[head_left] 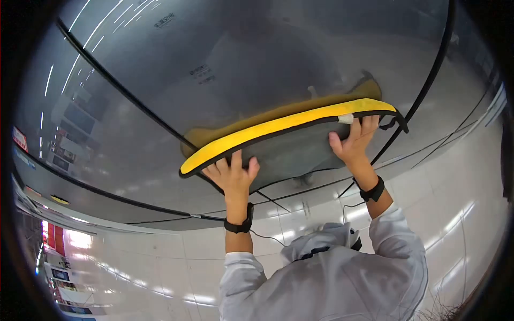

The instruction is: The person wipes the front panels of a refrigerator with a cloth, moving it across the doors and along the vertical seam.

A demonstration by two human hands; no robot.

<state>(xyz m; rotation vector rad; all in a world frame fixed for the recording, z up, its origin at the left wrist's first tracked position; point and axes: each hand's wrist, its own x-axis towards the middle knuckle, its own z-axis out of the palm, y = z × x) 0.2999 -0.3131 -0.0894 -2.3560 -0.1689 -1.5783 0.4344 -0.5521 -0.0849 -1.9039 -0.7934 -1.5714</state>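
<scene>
A long curved piece with a bright yellow band (pixel 289 121), black edging and a grey lower face lies against a dark glossy panel (pixel 257 59). It slants up to the right, and its yellow reflection shows on the panel. My left hand (pixel 231 174) holds its left end, fingertips partly hidden at the black edging. Near the right end, my right hand (pixel 356 140) holds it the same way, beside a small whitish tab (pixel 346 118). Both thumbs point inward, over the grey face. A black strap end (pixel 399 122) hangs off the right tip.
Black bands (pixel 128 93) cross the panel on the left and right. Each wrist carries a black strap (pixel 239 220) with a thin cable. Pale, shiny floor tiles (pixel 182 251) lie below. Display items (pixel 61 275) stand at the lower left.
</scene>
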